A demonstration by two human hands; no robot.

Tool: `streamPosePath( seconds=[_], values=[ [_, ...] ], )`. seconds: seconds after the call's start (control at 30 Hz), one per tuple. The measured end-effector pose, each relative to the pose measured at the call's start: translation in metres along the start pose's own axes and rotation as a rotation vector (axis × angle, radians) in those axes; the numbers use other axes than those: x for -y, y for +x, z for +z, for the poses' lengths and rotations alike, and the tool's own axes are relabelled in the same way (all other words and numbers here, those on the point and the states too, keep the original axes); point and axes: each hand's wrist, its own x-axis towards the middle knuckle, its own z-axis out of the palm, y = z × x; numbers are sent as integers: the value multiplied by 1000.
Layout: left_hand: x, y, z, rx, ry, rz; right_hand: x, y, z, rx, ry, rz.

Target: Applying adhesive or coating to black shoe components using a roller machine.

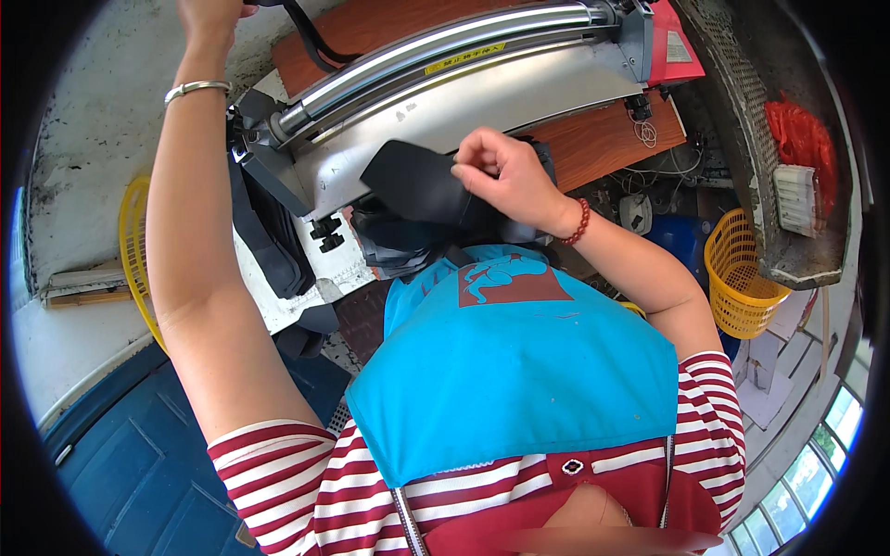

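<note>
My right hand (505, 176) is closed, thumb and fingertips pinching a flat black sheet piece (408, 181) by its edge. The piece hangs in front of a machine's metal feed plate (556, 88), over a heap of black pieces (394, 236) near my lap. My left arm stretches up past the machine's left end, and my left hand (215, 14) is partly cut off by the upper edge. Its visible fingertips meet a black strip (311, 32) that droops behind the shiny roller (399, 69).
Several long black pieces (264, 227) hang beside the machine's left end. A yellow basket (742, 278) stands at the right, below a ledge with a red plastic bag (802, 144). Thin cables (663, 167) lie behind the wooden board (612, 144). My blue apron (519, 371) fills the near middle.
</note>
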Motion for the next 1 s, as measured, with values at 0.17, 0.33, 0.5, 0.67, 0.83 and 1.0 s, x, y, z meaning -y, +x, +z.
streamPosePath(
  seconds=[0.17, 0.33, 0.5, 0.67, 0.83, 1.0],
  values=[
    [30, -38, 38, 188, 460, 708, -2, 36, -10, -173, -79, 21],
    [54, -83, 78, 851, 607, -63, -12, 80, -10, -296, -192, 72],
    [70, -79, 81, 925, 408, -371, -13, 74, -28, -267, -572, -111],
    [87, -63, 82, 615, 171, -542, -12, 33, -36, -323, -860, -544],
    [59, -20, 53, 495, -6, -522, -43, -4, 26, 124, -846, -786],
    [-11, -7, 16, 404, -226, -521, -72, -2, 51, 160, -1060, -786]
  ],
)
